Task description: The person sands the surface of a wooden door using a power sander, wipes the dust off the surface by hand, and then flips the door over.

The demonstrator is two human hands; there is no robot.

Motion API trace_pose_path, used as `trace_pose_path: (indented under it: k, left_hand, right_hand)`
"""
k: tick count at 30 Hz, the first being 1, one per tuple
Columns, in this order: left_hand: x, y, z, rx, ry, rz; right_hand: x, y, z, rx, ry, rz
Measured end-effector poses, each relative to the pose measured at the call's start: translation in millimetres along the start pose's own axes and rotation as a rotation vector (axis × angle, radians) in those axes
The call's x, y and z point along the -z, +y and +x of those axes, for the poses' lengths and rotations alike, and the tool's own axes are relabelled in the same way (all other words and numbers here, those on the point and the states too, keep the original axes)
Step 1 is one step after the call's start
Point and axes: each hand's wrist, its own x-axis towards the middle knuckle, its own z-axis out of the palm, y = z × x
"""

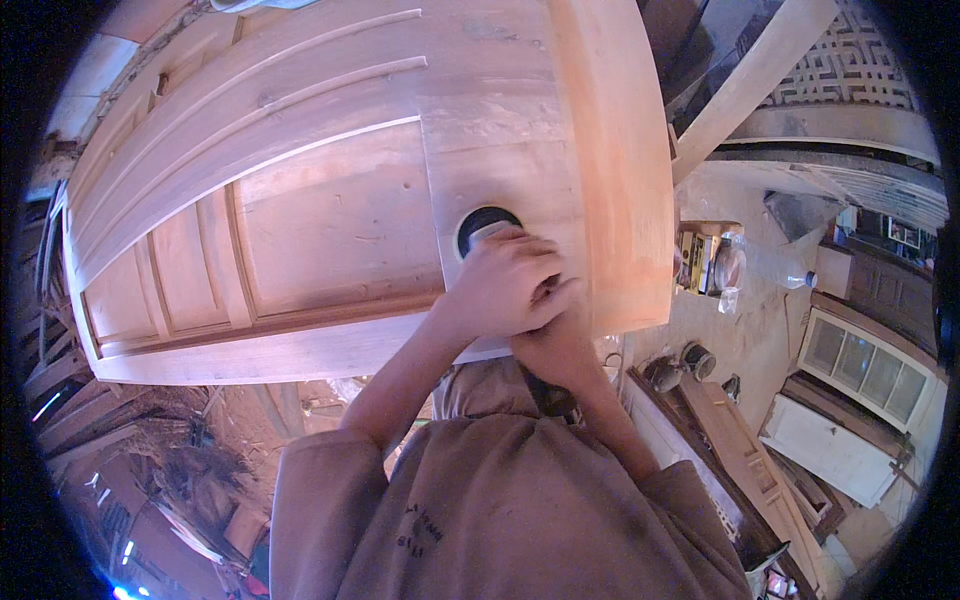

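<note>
A sander with a round black disc (487, 218) rests on the broad flat end piece of a pale wooden panelled door (505, 150). My left hand (512, 283) is closed over the front of the sander, just behind the disc, and covers most of its body. Closer to my body, my right hand (550, 342) is wrapped around the rear part of the tool, at the door's near edge. The two hands touch, and the left hides much of the right one's fingers. Recessed panels (335, 215) and raised strips lie to the left of the disc.
A smooth orange-toned board (625, 180) runs along the door's right side. On the floor to the right are a box of bottles (708, 260), a white-framed window (865, 360) and leaning boards (735, 450). Stacked timber (75, 400) fills the left.
</note>
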Motion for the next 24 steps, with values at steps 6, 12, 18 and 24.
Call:
trace_pose_path:
  k: [6,12,18,24]
  left_hand:
    - [-30,12,57,-0.100,-0.052,-0.077]
    - [-36,1,83,-0.110,-0.015,-0.088]
    - [14,-27,46,-0.049,0.040,-0.094]
    - [57,-44,32,0.034,0.071,-0.010]
  right_hand:
    - [42,18,-6,-0.147,0.129,0.114]
    - [47,17,11,-0.197,0.194,0.243]
    - [4,2,41,-0.014,0.114,0.035]
    - [-12,-29,70,-0.110,0.013,-0.034]
